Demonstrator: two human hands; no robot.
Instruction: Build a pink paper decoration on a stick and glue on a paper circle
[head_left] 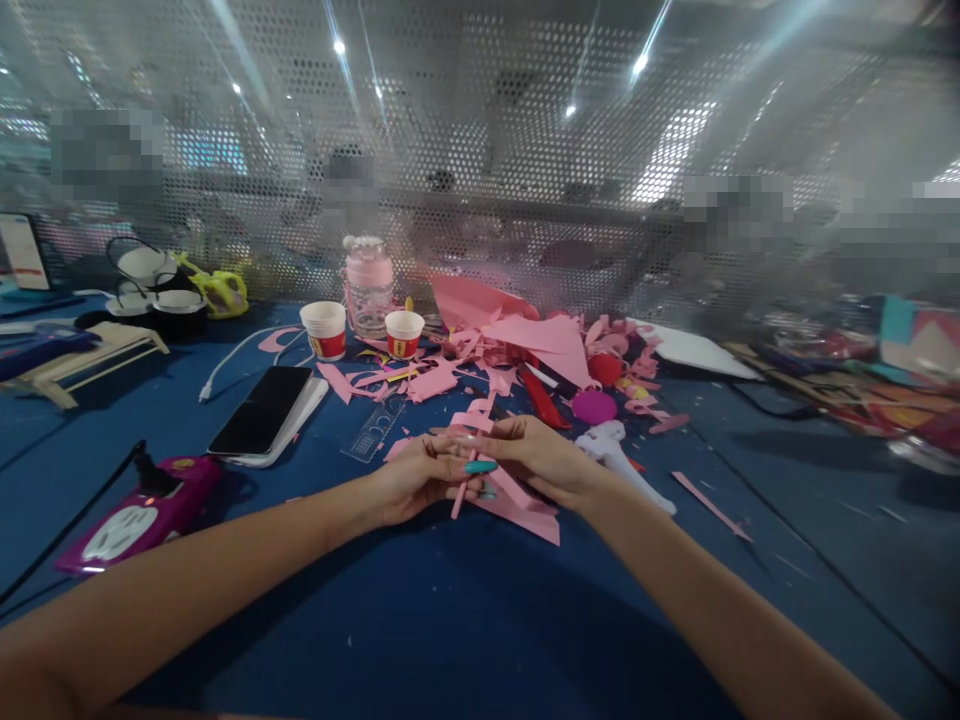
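Observation:
My left hand (420,474) and my right hand (536,455) meet over the middle of the blue table. Both are closed on one narrow pink paper strip (460,500), whose lower end pokes out below the left fingers; its middle is hidden by them. Curled pink paper rises just beyond the fingertips. Beneath the hands lies a larger pink paper piece (529,515) with a pointed corner. A clear plastic ruler (371,432) rests to the left of the hands, and a white object (622,465), perhaps a glue gun, is to the right.
Pink paper scraps (551,345) are heaped behind the hands. Paper cups (324,332) and a pink-lidded bottle (369,285) stand at the back. On the left lie a black phone (262,410) and a magenta power strip (142,515). A perforated metal screen (480,150) closes the far side.

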